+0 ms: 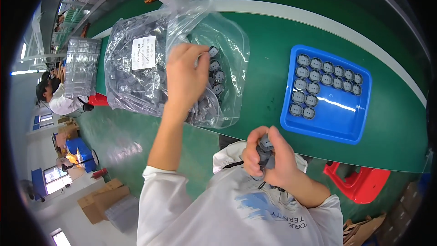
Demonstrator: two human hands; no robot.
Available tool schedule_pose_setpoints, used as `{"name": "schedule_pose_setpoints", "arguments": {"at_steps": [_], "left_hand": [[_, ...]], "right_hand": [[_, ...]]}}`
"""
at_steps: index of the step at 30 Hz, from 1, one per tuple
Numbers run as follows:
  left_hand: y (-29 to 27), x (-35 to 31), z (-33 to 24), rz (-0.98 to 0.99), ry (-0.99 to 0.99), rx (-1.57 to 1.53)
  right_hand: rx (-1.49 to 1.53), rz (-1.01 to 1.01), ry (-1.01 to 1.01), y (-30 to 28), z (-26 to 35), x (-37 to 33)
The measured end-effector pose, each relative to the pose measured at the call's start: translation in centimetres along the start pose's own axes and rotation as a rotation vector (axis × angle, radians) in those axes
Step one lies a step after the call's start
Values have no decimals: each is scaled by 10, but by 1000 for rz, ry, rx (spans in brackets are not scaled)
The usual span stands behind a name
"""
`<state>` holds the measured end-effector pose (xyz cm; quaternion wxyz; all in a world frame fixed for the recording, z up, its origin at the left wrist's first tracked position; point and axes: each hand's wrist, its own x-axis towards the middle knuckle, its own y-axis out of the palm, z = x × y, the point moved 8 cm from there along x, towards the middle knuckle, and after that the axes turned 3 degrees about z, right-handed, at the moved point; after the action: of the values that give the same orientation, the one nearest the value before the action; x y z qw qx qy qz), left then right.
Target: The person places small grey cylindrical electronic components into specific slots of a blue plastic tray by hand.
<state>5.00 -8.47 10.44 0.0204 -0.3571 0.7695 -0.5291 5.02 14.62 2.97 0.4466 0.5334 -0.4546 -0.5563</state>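
The left hand point(184, 75) is reaching into the mouth of the clear plastic bag point(227, 41) lying on the green worktop point(268, 41), and its fingers point(200, 57) are pinching narrow on one small grey plug part point(213, 52) at the top of a short column of the same parts showing through the film. These pieces look light, hard and rigid, moulded plastic by the look of them, so I'd judge a fingertip pinch on the round body is plenty, with no fear of crushing; the bag itself is thin, crinkly and slippery, likely to slide about rather than hold still. Down near the person's chest, the right hand point(268, 159) is curling shut around a small bundle of grey parts point(265, 148), one round end poking up above the thumb and forefinger, the rest buried in the palm. Off to the right, well apart from both hands, the blue tray point(346, 123) is sitting on the worktop with rows of the same grey parts point(318, 79) standing face-up across its far half, the near half bare. A red stool point(364, 182) is standing below the worktop edge.
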Motion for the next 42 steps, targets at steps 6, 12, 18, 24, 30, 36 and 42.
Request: {"name": "schedule_pose_setpoints", "arguments": {"at_steps": [6, 12, 18, 24, 30, 36, 42], "left_hand": [[15, -6, 12, 124, 182, 174], [21, -4, 5, 214, 215, 227], [19, 11, 13, 239, 261, 129], [16, 18, 44, 321, -182, -214], [29, 32, 12, 510, 314, 3], [52, 55, 7, 591, 211, 56], [51, 38, -9, 544, 186, 18]], "right_hand": [[-413, -82, -72, -12, 14, -23], [-642, -49, -35, -32, 10, -37], [-372, 19, 23, -30, 1, -45], [-677, -5, -116, -39, 29, -69], [-718, -254, -730, -16, 124, -158], [-1802, -1299, -892, -12, 241, -252], [-2223, -1315, -703, -6, 264, -232]]}}
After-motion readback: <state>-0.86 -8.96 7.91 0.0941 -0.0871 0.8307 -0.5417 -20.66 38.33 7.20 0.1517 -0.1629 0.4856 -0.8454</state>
